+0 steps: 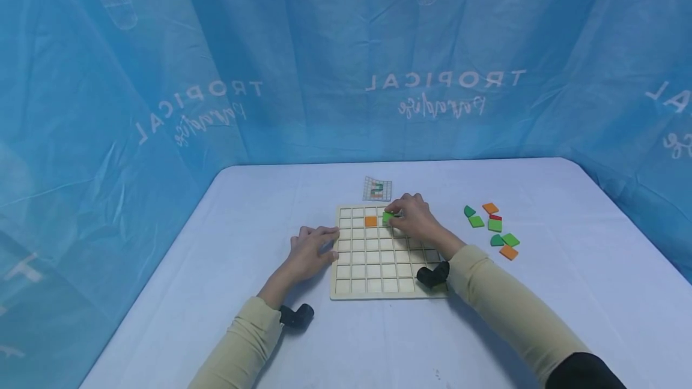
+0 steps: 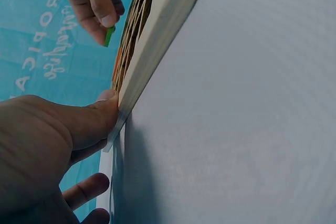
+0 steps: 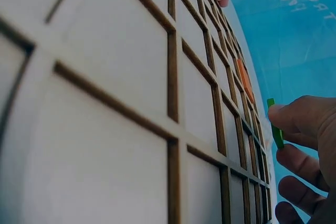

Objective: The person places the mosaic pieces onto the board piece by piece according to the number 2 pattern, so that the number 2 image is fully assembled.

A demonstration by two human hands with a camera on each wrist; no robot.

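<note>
On the table lies a square wooden grid board (image 1: pixel 378 296) with pale cells. An orange square tile (image 1: pixel 370 221) sits in a cell near its far side. My right hand (image 1: pixel 415 219) pinches a green tile (image 3: pixel 276 132) between thumb and fingers over the board's far rows; the right wrist view shows it held on edge. At the board's left edge rests my left hand (image 1: pixel 310 251), its thumb pressing the wooden rim in the left wrist view and its other fingers loosely extended.
Just beyond the board is a small printed grid card (image 1: pixel 377 189) with a coloured pattern. Right of the board lie several loose tiles, among them an orange one (image 1: pixel 509 252), a green one (image 1: pixel 476 221) and a rounded dark green one (image 1: pixel 497 240). Blue curtains (image 1: pixel 324 77) surround the table.
</note>
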